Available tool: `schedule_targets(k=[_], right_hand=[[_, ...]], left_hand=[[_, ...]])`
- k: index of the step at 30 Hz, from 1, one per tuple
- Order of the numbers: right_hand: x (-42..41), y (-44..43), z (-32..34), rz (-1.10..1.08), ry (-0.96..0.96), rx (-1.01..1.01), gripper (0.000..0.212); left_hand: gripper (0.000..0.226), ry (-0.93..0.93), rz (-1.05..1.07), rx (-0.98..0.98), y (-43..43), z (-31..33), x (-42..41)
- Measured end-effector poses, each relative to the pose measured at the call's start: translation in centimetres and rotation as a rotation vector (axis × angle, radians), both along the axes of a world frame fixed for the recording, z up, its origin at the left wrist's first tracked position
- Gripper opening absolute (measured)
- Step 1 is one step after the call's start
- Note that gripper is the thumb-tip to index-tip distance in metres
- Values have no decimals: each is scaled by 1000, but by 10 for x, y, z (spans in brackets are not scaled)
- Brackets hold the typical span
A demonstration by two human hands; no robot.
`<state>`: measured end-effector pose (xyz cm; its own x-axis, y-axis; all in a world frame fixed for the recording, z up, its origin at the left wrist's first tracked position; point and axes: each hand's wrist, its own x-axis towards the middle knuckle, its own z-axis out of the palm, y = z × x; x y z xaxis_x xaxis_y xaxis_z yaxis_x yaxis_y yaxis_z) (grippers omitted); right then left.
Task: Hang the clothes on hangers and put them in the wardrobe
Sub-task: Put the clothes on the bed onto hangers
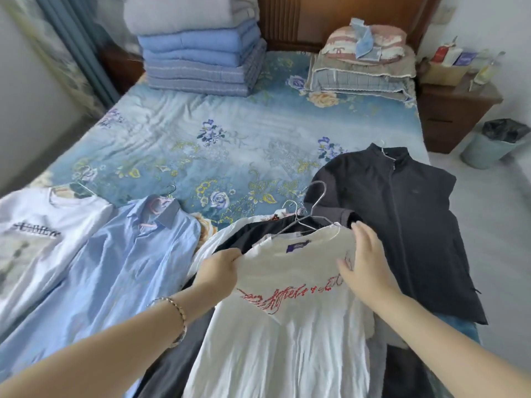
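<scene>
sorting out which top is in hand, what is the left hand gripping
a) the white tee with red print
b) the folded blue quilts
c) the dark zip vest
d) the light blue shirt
a: the left hand has its fingers curled round the shoulder edge of the white tee with red print, apart from the other garments.

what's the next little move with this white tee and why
Probably move the right hand up to the hanger hook and lift. The hanger seems to sit inside the neck of the tee with its hook sticking out. The left hand pinches one shoulder and the right hand lies open on the other, so the tee looks hung and ready to leave the bed.
</scene>
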<state>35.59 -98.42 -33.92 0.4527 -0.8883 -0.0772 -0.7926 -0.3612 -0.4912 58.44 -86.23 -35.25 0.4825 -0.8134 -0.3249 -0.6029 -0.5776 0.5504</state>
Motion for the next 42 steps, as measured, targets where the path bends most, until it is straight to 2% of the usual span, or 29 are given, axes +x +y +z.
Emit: schedule_targets(k=[2, 3, 4, 6, 9, 13, 15, 17, 20, 24, 31, 38, 42], right_hand=[[8, 0, 30, 76, 4, -99, 77], [15, 0, 44, 131, 6, -107, 72], [23, 0, 60, 199, -5, -65, 56], [42, 10, 91, 344, 23, 161, 14], [73, 38, 124, 477, -8, 253, 25], [125, 103, 159, 600, -64, 270, 27], [151, 137, 175, 665, -80, 249, 32], [177, 173, 194, 710, -95, 216, 39], [219, 226, 223, 780, -101, 180, 44], [290, 297, 248, 808, -132, 121, 44], [422, 417, 262, 733, -189, 179, 45], [510, 476, 222, 673, -267, 187, 48], [556, 477, 197, 622, -353, 183, 47]], left_hand=[[34, -28, -23, -64, 30, 34, 0], [29, -36, -13, -68, 44, 48, 0], [19, -52, 2, -68, 60, 62, 0], [28, -55, 57, -126, 90, 82, 6], [25, -84, 158, -140, 133, 105, 25], [34, -119, 282, -141, 195, 123, 67], [32, -79, 371, -131, 231, 128, 91], [26, 42, 463, -111, 272, 139, 110], [33, 201, 518, -56, 340, 153, 137], [10, 264, 569, -98, 435, 166, 187], [11, 40, 882, -257, 578, 175, 286], [17, -211, 920, 98, 654, 190, 392], [13, -374, 917, 159, 648, 186, 450]])
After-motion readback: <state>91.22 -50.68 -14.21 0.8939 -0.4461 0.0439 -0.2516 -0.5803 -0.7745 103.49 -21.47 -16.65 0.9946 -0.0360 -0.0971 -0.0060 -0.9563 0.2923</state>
